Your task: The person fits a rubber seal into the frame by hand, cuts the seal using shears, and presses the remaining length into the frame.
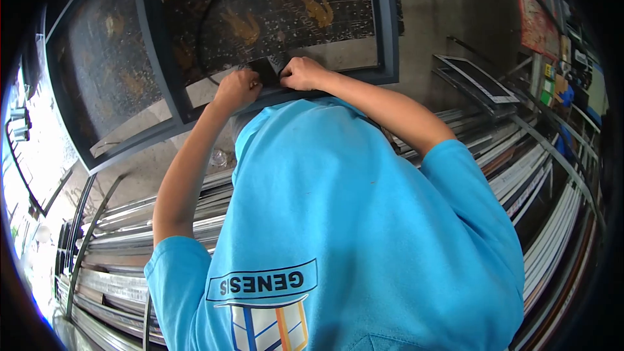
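Note:
A dark grey metal frame (385, 23) with a crossbar lies over a dark, speckled surface with gold prints (318, 10). My left hand (239, 89) is closed at the frame's near edge, its fingers curled; what they hold, if anything, is hidden. Just to its right, my right hand (303, 73) is also closed, thumb and fingers pressed together beside a small dark piece (263, 70). The piece lies between both hands, against the near bar. Whatever is inside the right fingers is too small to make out.
Long metal profiles (117, 286) are stacked below the frame on the left, with more profiles (543, 169) on the right. A smaller dark frame (478, 81) leans at the right. Beyond it stand a red panel (536, 13) and green and yellow boxes (548, 84).

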The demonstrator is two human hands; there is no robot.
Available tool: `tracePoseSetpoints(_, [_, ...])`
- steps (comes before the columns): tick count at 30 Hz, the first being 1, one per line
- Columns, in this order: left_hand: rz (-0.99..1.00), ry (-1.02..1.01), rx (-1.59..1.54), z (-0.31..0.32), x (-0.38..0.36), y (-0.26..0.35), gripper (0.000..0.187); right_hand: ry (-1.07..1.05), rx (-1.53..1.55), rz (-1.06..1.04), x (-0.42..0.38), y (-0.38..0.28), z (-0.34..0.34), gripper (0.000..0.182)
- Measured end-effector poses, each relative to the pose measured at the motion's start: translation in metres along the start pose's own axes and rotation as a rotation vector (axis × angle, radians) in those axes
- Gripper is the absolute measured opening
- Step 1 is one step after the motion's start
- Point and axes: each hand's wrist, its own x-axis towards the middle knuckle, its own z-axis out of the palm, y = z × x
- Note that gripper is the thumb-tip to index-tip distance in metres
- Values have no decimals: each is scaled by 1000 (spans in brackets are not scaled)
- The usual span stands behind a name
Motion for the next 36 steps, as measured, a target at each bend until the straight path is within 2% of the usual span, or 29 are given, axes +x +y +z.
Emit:
tracePoseSetpoints(1, [-19,-24,-118,0,3,-3,19,52,34,-36,2,-2,3,31])
tracePoseSetpoints(3, [-51,-75,-276,-1,5,-1,22,21,41,-44,8,-8,10,31])
tracePoseSetpoints(8, [-23,-2,-155,6,3,13,21,-83,-27,-11,15,-15,5,30])
tracePoseSetpoints(9, [15,37,-157,9,3,13,19,0,-59,-102,17,-11,12,29])
tracePoseSetpoints(13, [47,72,-45,12,4,17,16,53,-141,-155,16,-9,11,29])
tracePoseSetpoints(15, [35,54,-40,5,6,22,16,-48,-83,-233,18,-4,8,31])
tracePoseSetpoints(16, [21,27,-40,4,4,22,16,-137,-56,-194,23,-1,7,33])
tracePoseSetpoints(17, [1,-24,-103,-1,4,22,22,-153,-40,-161,19,-7,1,34])
tracePoseSetpoints(20, [-49,-37,-248,4,8,12,22,-165,-36,-159,14,-14,-2,34])
tracePoseSetpoints(22, [-30,13,-241,8,14,5,21,-166,-86,-202,12,-15,-7,33])
tracePoseSetpoints(24, [1,-28,-204,0,12,9,18,-176,-114,-201,19,-3,-10,33])
tracePoseSetpoints(26, [4,-82,-166,-4,22,4,19,-252,21,-66,23,12,-5,33])
tracePoseSetpoints(27, [24,-146,-121,2,20,3,21,-176,73,-95,18,15,-2,32])
tracePoseSetpoints(32, [-34,-101,7,5,20,18,17,-51,-30,-116,10,0,1,33])
tracePoseSetpoints(34, [47,-87,167,4,22,20,19,-101,-100,-93,8,-9,-8,33])
tracePoseSetpoints(36, [29,-127,126,3,24,13,22,-143,5,-100,25,5,-1,35])
